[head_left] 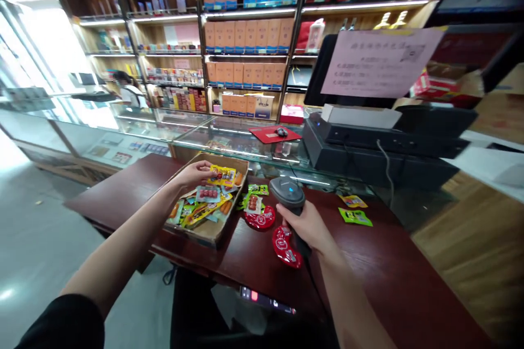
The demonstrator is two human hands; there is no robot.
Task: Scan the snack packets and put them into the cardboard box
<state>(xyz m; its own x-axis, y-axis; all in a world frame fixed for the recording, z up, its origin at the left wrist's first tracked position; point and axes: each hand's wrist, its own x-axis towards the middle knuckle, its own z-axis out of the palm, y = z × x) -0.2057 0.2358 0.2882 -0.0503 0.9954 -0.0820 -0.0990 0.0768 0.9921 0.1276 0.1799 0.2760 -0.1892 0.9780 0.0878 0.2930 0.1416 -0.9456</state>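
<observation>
My left hand (195, 174) pinches a yellow snack packet (222, 175) above the far part of a cardboard box (216, 234). Inside the box lie several small packets, among them a clear one with red round pieces (207, 194). My right hand (311, 226) is wrapped round the handle of a dark barcode scanner (287, 194), which shows a small blue light. Under and beside the scanner are two red curved packets, one nearer me (285, 246) and one farther left (261, 218). Green packets (257, 190) and a sausage packet (253, 204) lie right of the box.
A yellow packet (352, 201) and a green packet (355, 217) lie on the dark red table (393, 272) at right. Behind stand a glass counter (229, 133), a red mouse pad (268, 134) and a monitor with a pink sheet (379, 62). Another person (130, 91) is at far left.
</observation>
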